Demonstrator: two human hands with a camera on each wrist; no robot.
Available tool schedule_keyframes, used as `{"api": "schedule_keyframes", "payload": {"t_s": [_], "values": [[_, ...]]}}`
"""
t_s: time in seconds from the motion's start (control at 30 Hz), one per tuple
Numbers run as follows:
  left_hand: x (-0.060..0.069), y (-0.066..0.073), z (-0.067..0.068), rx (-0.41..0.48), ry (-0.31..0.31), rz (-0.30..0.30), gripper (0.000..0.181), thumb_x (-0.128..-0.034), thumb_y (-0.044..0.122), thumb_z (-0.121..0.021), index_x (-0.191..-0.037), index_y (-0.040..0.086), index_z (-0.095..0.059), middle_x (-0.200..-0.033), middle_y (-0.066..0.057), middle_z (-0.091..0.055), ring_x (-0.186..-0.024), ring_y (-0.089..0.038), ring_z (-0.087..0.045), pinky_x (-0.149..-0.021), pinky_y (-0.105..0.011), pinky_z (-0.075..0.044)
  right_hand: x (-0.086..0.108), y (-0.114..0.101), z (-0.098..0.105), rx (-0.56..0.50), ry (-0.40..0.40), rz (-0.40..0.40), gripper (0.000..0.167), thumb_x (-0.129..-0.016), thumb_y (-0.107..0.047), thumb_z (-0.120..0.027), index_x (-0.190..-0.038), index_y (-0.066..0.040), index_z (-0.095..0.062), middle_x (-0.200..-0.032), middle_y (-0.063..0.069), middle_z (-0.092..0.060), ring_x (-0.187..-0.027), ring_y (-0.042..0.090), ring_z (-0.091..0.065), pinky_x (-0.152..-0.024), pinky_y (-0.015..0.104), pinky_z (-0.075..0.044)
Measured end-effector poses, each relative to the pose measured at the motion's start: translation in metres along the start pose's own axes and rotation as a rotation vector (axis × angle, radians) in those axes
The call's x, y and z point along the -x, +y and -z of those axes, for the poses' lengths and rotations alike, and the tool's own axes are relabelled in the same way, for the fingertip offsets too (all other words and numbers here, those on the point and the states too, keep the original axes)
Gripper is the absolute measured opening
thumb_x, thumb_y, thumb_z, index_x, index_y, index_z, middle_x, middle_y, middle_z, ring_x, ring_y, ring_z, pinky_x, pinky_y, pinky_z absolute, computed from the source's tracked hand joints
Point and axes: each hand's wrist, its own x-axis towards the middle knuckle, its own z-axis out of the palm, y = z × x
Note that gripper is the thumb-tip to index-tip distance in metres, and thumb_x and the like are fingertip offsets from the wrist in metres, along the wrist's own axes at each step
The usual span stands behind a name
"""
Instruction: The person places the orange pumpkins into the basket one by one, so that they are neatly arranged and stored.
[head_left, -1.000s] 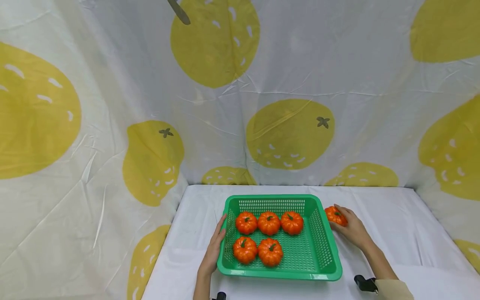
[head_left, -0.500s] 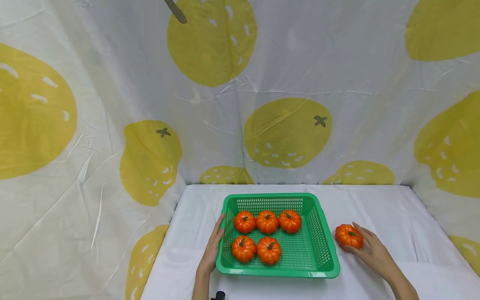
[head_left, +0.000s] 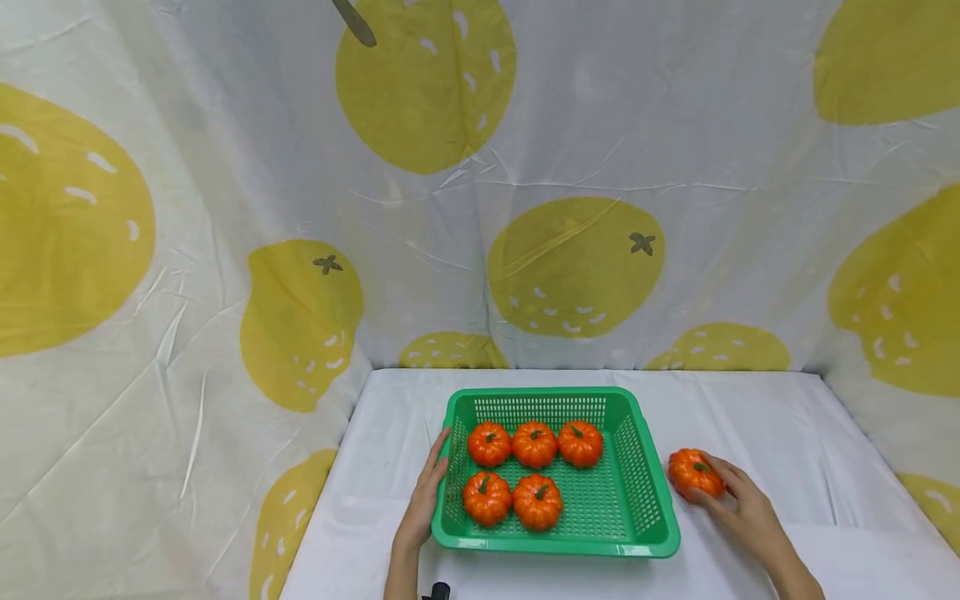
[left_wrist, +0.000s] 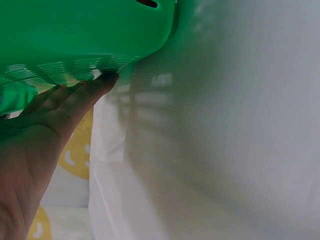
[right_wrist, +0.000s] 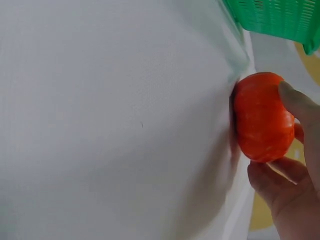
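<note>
A green basket stands on the white cloth. Several small orange pumpkins with green stems sit inside it in two rows, one of them a front-row pumpkin. My left hand rests against the basket's left side, fingers extended; the left wrist view shows them touching the slotted wall below the rim. To the right of the basket, my right hand holds another pumpkin. In the right wrist view, the thumb lies on one side of this pumpkin and fingers are at the opposite side, with the pumpkin at the cloth.
White cloth covers the table around the basket. Behind and beside it hang pale curtains with a yellow fruit print. In the basket's front right part, the bare mesh floor shows.
The right hand and its pumpkin have moved right and nearer the person, away from the basket's rim, then slightly back left. The left hand and the basket stay in place.
</note>
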Motion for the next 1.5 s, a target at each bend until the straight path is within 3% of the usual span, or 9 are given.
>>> {"api": "schedule_keyframes", "payload": {"t_s": [0.4,0.63,0.9,1.17,1.37,1.5], "values": [[-0.002,0.002,0.0,0.014,-0.008,-0.006,0.053,-0.1128,0.046,-0.03,-0.164,0.036,-0.025,-0.176,-0.003,-0.012,-0.163,-0.038,-0.005,-0.126,-0.071,-0.002,-0.015,-0.015,-0.004,0.023,0.018,0.022,0.074,-0.097,-0.039,-0.073,-0.153,-0.001,-0.046,-0.145,0.04,-0.043,-0.126,0.061,-0.046,-0.095,0.079,-0.041],[-0.002,0.001,-0.001,0.007,-0.004,-0.006,0.053,-0.1128,0.046,-0.029,-0.164,0.036,-0.025,-0.176,-0.003,-0.011,-0.163,-0.038,-0.004,-0.125,-0.071,-0.001,-0.015,-0.037,0.018,-0.042,0.092,0.051,0.072,-0.096,-0.034,-0.075,-0.156,-0.007,-0.045,-0.148,0.037,-0.043,-0.127,0.061,-0.046,-0.093,0.081,-0.04],[-0.002,0.001,0.0,0.008,-0.007,-0.008,0.052,-0.113,0.045,-0.03,-0.164,0.036,-0.025,-0.176,-0.003,-0.011,-0.163,-0.037,-0.004,-0.126,-0.07,-0.002,-0.019,-0.072,0.043,-0.091,0.182,0.146,0.072,-0.093,-0.026,-0.079,-0.157,-0.015,-0.047,-0.15,0.031,-0.046,-0.127,0.057,-0.048,-0.089,0.08,-0.042],[0.0,0.002,0.0,0.003,0.0,-0.004,0.053,-0.113,0.044,-0.03,-0.165,0.036,-0.025,-0.176,-0.003,-0.012,-0.163,-0.038,-0.005,-0.125,-0.071,-0.002,-0.02,-0.106,0.037,-0.128,0.111,0.235,0.069,-0.092,-0.025,-0.08,-0.154,-0.019,-0.051,-0.154,0.023,-0.047,-0.132,0.053,-0.049,-0.092,0.08,-0.042],[0.001,0.001,0.0,0.003,-0.002,-0.006,0.053,-0.1131,0.044,-0.03,-0.165,0.035,-0.025,-0.176,-0.003,-0.011,-0.163,-0.038,-0.004,-0.126,-0.071,-0.002,-0.016,-0.124,0.014,-0.146,0.041,0.331,0.068,-0.092,-0.023,-0.08,-0.153,-0.022,-0.052,-0.152,0.018,-0.05,-0.131,0.045,-0.053,-0.094,0.075,-0.047],[0.001,0.001,0.0,0.001,-0.001,-0.006,0.053,-0.1132,0.044,-0.03,-0.165,0.035,-0.024,-0.176,-0.004,-0.011,-0.163,-0.038,-0.004,-0.125,-0.071,-0.001,-0.012,-0.133,-0.003,-0.148,-0.031,0.368,0.066,-0.092,-0.027,-0.08,-0.153,-0.02,-0.053,-0.154,0.02,-0.049,-0.135,0.05,-0.052,-0.095,0.075,-0.048]]}}
